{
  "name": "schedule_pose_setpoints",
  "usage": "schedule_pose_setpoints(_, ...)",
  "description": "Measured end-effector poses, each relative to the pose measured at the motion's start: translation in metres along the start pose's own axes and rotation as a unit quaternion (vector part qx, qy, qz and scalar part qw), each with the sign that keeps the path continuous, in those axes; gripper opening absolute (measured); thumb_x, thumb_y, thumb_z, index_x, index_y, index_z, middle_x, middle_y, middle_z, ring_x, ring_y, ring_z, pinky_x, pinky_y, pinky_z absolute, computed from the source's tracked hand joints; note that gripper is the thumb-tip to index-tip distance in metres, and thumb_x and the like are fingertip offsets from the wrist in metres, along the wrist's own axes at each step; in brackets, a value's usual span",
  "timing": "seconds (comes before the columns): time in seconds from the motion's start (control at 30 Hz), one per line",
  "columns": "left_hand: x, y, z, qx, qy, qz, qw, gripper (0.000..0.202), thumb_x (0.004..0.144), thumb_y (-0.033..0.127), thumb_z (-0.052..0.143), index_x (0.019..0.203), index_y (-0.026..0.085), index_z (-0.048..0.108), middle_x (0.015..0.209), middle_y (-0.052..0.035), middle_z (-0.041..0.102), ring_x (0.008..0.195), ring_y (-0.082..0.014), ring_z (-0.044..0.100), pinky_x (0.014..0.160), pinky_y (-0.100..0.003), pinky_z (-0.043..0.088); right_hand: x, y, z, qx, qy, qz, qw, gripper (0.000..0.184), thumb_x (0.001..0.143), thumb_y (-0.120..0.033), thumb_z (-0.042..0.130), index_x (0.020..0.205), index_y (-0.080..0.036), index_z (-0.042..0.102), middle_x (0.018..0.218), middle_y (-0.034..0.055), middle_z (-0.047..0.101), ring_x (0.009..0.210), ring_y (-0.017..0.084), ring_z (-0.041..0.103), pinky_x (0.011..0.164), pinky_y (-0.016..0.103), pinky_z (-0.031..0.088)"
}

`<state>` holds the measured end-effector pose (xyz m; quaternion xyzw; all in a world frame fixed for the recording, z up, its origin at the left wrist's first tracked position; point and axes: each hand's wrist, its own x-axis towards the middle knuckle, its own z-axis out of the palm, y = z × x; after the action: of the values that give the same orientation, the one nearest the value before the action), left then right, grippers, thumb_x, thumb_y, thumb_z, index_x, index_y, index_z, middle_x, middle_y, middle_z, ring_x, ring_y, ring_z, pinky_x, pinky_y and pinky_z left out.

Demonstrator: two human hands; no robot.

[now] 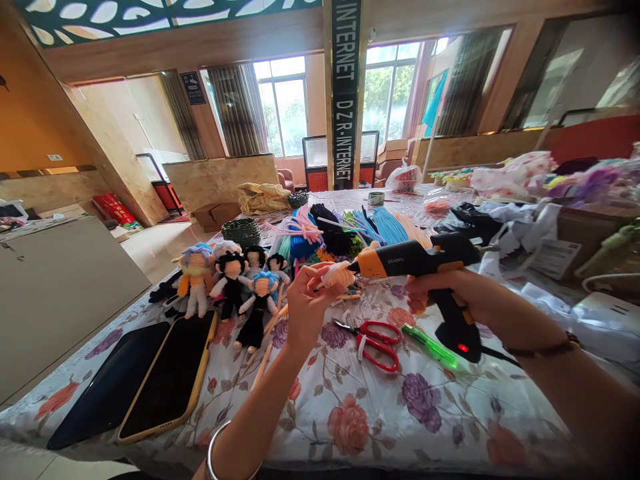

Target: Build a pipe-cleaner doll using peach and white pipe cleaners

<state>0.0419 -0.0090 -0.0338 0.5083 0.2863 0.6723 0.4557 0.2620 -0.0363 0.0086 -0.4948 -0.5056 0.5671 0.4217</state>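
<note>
Letters on the black-and-orange glue gun (410,259) read "GEAOPU". The right hand (463,293) has its grip wrapped around the handle. The left hand (309,301) pinches a small, round, pale piece (338,275) right by the gun's tip, above the flowery bench (320,440). Red-handled scissors (381,361) lie below. Behind, a black post (345,93) says "DZR-INTERNET".

Flowered table (385,413), dolls (233,283), scissors (367,329), seemingly black bag (473,223)
</note>
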Motion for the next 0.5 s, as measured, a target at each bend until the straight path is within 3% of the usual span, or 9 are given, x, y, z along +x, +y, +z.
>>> schedule_pose_setpoints(0.37, 0.001, 0.000, -0.001, 0.002, 0.000, -0.004, 1.000, 0.032, 0.056, 0.024, 0.081, 0.068, 0.016, 0.052, 0.095, -0.0039, 0.066, 0.085, -0.0161, 0.065, 0.072, -0.028, 0.054, -0.008, -0.009, 0.000, -0.018, 0.057, 0.023, 0.998, 0.012, 0.060, -0.026, 0.076, 0.066, -0.018, 0.070, 0.065, 0.0018, 0.070, 0.066, 0.015, 0.066, 0.067, 0.023, 0.054)
schedule_pose_setpoints(0.5, 0.000, -0.001, -0.001, 0.001, 0.005, -0.007, 1.000, 0.032, 0.056, 0.024, 0.081, 0.069, 0.016, 0.053, 0.096, -0.0038, 0.065, 0.085, -0.0154, 0.064, 0.069, -0.026, 0.054, -0.011, -0.013, 0.000, -0.011, 0.045, 0.018, 0.999, 0.008, 0.064, -0.027, 0.073, 0.063, -0.019, 0.071, 0.065, 0.0017, 0.071, 0.067, 0.015, 0.066, 0.066, 0.022, 0.055)
